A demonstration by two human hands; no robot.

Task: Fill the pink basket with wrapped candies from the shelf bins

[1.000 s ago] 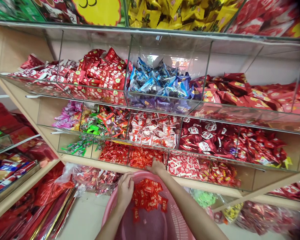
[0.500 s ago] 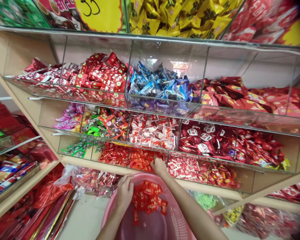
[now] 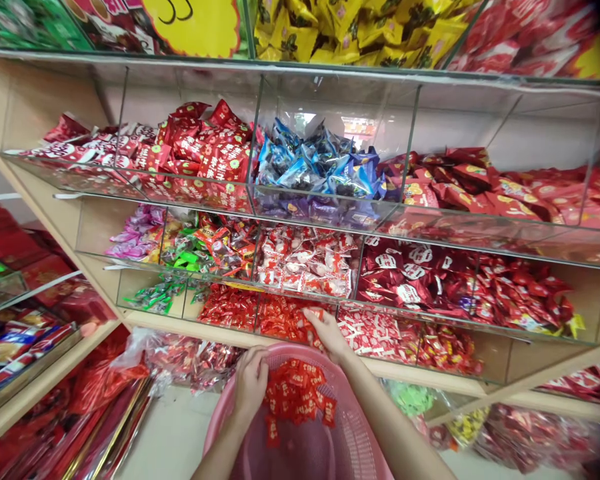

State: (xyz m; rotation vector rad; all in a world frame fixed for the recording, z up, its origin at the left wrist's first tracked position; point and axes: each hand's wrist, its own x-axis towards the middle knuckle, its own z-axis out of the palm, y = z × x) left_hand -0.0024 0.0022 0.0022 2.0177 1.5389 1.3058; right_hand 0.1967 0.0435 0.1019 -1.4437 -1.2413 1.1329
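Observation:
A pink plastic basket (image 3: 345,443) sits low in front of me, tilted toward the shelf, with a heap of small red candies (image 3: 296,393) in it. My left hand (image 3: 251,381) grips the basket's rim on the left, fingers curled over the edge. My right hand (image 3: 327,331) reaches into the lowest clear bin of small red candies (image 3: 285,319), fingers curled among the wrappers; whether they hold any is hidden.
Clear acrylic bins (image 3: 330,213) in tiers hold red, blue (image 3: 320,167), green and pink wrapped sweets. Yellow packs (image 3: 360,27) fill the top shelf beside a yellow price sign (image 3: 200,23). Red packets lie in a side shelf at left (image 3: 25,333) and under the shelf.
My right hand has lifted a little and turned, its fingers now more visible over the red candies in the bin. My left hand stays on the basket rim.

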